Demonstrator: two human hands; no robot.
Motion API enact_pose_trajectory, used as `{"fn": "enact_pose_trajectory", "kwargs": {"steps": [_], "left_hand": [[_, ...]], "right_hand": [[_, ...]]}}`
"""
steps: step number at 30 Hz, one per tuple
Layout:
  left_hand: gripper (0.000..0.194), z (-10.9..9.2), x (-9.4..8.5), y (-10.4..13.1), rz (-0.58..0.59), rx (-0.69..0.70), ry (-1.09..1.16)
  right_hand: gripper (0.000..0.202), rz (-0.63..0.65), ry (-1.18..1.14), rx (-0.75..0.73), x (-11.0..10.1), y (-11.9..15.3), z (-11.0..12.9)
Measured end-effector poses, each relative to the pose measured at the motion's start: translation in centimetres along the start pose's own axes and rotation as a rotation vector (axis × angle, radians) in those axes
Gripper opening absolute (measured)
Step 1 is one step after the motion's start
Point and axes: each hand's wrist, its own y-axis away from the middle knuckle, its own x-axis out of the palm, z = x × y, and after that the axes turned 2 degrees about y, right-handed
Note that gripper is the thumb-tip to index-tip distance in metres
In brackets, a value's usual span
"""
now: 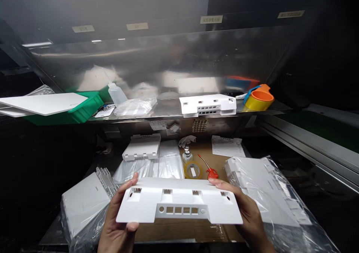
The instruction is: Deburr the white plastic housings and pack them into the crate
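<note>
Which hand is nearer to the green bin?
Left. In view, the left hand is below and right of the green bin; the right hand is much farther right.

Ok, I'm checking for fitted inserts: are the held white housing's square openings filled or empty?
Empty: brown surface shows through the square openings in the white housing.

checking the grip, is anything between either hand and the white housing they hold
Nothing visible stands between. The left hand and right hand touch the white housing directly at its opposite ends; any contact behind it is hidden.
</note>
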Motion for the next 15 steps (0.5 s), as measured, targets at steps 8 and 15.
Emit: {"fn": "enact_pose_trajectory", "kwargs": {"steps": [8,15], "left_hand": [[0.079,0.6,0.2,0.8,0.029,-0.014,0.087],[0.079,-0.1,1.4,2.0,-0.033,-0.015,0.129]], "right_hand": [[0.030,-0.027,0.022,-0.051,-1.2,0.0,0.0],[0.030,-0.008,0.006,-0.022,-1.9,0.6,-1.4]]}}
